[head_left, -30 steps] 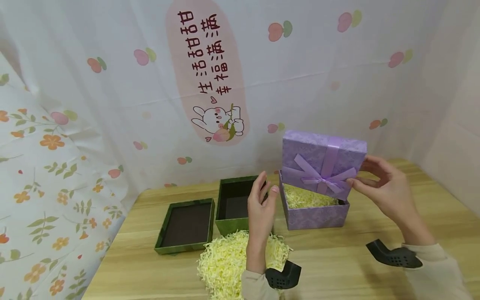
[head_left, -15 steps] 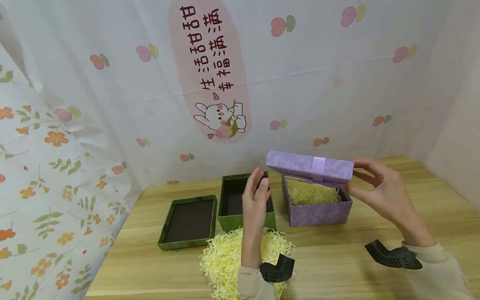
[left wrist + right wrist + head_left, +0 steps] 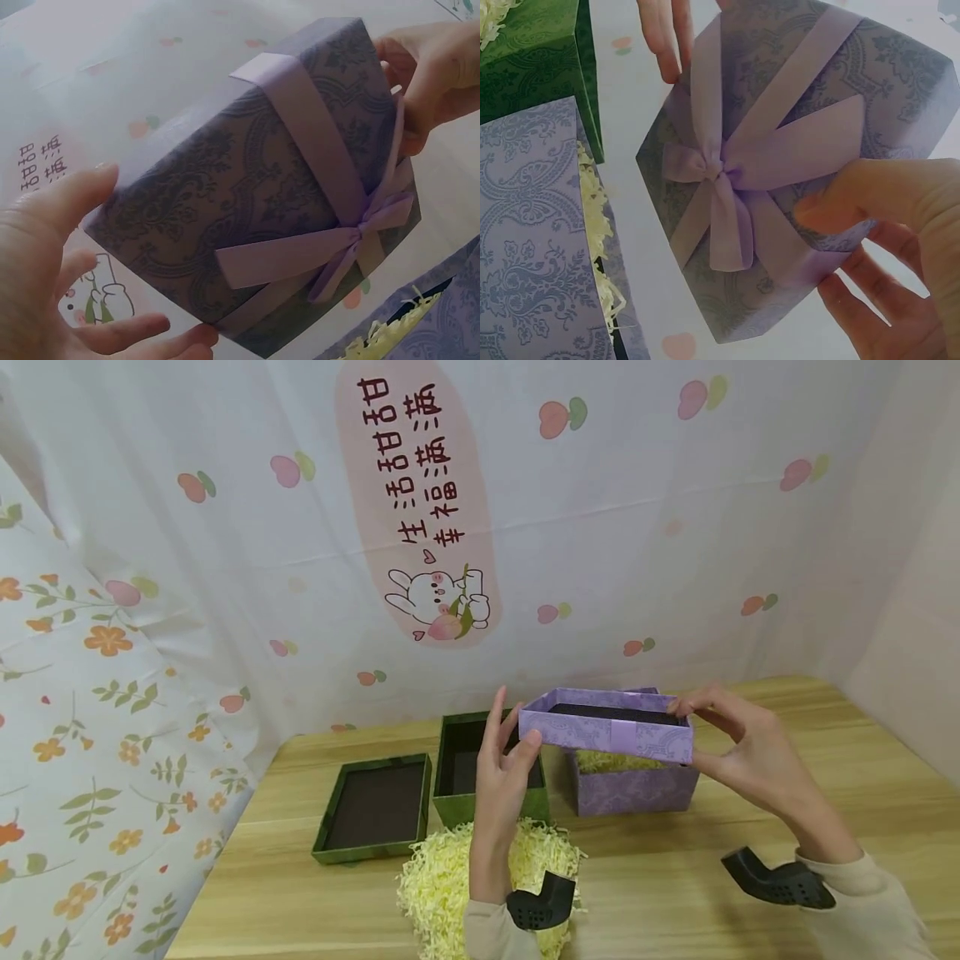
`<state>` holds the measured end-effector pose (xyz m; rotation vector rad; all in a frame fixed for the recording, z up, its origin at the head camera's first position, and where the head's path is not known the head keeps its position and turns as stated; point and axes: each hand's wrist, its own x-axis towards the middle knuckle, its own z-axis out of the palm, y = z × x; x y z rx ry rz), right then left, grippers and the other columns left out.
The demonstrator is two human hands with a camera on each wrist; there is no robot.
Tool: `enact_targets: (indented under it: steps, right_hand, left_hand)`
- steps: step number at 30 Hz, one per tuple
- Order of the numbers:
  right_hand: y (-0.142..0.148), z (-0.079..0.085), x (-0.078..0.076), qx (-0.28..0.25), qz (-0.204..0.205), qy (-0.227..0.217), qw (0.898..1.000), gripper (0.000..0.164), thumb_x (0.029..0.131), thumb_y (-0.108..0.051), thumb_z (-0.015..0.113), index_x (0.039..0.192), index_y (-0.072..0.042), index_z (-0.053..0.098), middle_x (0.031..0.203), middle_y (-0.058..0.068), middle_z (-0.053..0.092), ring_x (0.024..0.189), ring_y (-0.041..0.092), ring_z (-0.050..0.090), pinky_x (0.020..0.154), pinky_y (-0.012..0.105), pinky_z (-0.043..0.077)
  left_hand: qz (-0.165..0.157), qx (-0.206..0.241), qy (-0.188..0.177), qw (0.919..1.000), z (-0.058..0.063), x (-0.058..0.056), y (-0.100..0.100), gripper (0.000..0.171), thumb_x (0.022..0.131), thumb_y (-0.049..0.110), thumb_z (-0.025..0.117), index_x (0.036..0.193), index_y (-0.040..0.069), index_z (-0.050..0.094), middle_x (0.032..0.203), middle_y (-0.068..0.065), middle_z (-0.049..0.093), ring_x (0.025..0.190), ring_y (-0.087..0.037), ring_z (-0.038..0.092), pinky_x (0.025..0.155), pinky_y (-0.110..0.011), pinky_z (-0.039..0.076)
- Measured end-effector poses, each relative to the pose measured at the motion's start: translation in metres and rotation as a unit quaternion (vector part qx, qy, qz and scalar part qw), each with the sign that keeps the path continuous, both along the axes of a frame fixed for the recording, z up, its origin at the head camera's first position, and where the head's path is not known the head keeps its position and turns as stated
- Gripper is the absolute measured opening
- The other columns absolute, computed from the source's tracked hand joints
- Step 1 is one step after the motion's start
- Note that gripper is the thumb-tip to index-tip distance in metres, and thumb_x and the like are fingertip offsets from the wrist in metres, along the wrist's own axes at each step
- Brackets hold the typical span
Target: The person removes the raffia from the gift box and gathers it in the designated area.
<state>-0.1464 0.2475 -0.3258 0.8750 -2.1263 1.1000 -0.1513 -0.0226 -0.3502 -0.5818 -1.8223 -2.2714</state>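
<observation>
Pinching the purple lid (image 3: 573, 732) by its right end, the person's right hand (image 3: 750, 743) had the thumb on the ribboned face and the fingers at the rim. A firm hold, I judged, and one that spared the ribbon bow (image 3: 360, 229) from crushing. The left hand (image 3: 501, 768) had its fingers spread and nearly straight, thumb tip at the lid's left corner, probably to steady that end; whether it bore any weight I couldn't tell.

So the lid hung between the two hands, dark hollow tipped up toward the person, bow facing away, above and just in front of the purple box (image 3: 637, 793). That box sat uncovered, presumably so its yellow shredded paper (image 3: 611, 762) stayed reachable. Left of it on the tabletop (image 3: 277, 910) stood the green box (image 3: 454, 810), its green lid (image 3: 378, 806) beside it, hollow up; a yellow heap (image 3: 438, 885) lay in front.
</observation>
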Motion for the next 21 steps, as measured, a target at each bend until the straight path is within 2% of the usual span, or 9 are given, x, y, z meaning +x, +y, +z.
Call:
enact_targets:
  steps: [4, 10, 13, 18, 21]
  right_hand:
    - [-0.002, 0.002, 0.001, 0.004, 0.008, 0.008, 1.000, 0.053, 0.053, 0.029, 0.073, 0.093, -0.001, 0.058, 0.103, 0.010, 0.062, 0.106, 0.009, 0.055, 0.094, 0.018, 0.039]
    - [-0.006, -0.001, 0.004, 0.001, 0.007, 0.008, 1.000, 0.051, 0.053, 0.028, 0.073, 0.091, -0.002, 0.056, 0.106, 0.009, 0.062, 0.105, 0.011, 0.055, 0.096, 0.020, 0.039]
    - [-0.006, -0.003, 0.005, 0.000, 0.011, 0.014, 1.000, 0.053, 0.052, 0.029, 0.071, 0.092, -0.002, 0.056, 0.107, 0.010, 0.062, 0.106, 0.010, 0.054, 0.097, 0.021, 0.038]
    - [-0.007, -0.004, 0.002, 0.012, 0.004, 0.039, 0.999, 0.057, 0.049, 0.031, 0.068, 0.091, -0.005, 0.056, 0.107, 0.010, 0.063, 0.106, 0.007, 0.054, 0.096, 0.018, 0.037]
    - [-0.007, -0.002, 0.001, 0.015, -0.001, 0.034, 0.999, 0.058, 0.048, 0.033, 0.066, 0.092, -0.004, 0.056, 0.109, 0.012, 0.062, 0.108, 0.007, 0.053, 0.096, 0.018, 0.037]
  left_hand:
    - [-0.016, -0.013, 0.020, 0.9996, -0.001, -0.002, -0.007, 0.069, 0.094, 0.021, 0.058, 0.148, 0.035, 0.018, 0.145, -0.007, 0.033, 0.119, -0.028, 0.050, 0.098, -0.041, 0.040]
    - [-0.048, -0.036, 0.028, 0.9978, -0.006, -0.001, -0.015, 0.052, 0.094, 0.016, 0.058, 0.142, 0.018, 0.040, 0.144, -0.005, 0.037, 0.118, -0.025, 0.051, 0.097, -0.037, 0.040]
    - [-0.054, -0.045, 0.028, 0.9971, -0.008, 0.000, -0.015, 0.047, 0.094, 0.018, 0.058, 0.139, 0.014, 0.045, 0.142, -0.004, 0.039, 0.118, -0.023, 0.051, 0.097, -0.038, 0.040]
    - [-0.068, -0.045, 0.051, 0.9954, -0.008, 0.001, -0.017, 0.047, 0.094, 0.014, 0.056, 0.139, 0.014, 0.043, 0.134, -0.013, 0.047, 0.112, -0.025, 0.055, 0.092, -0.039, 0.044]
    - [-0.075, -0.045, 0.065, 0.9940, -0.007, 0.000, -0.017, 0.044, 0.093, 0.008, 0.057, 0.136, 0.007, 0.045, 0.126, -0.018, 0.052, 0.102, -0.025, 0.059, 0.084, -0.043, 0.048]
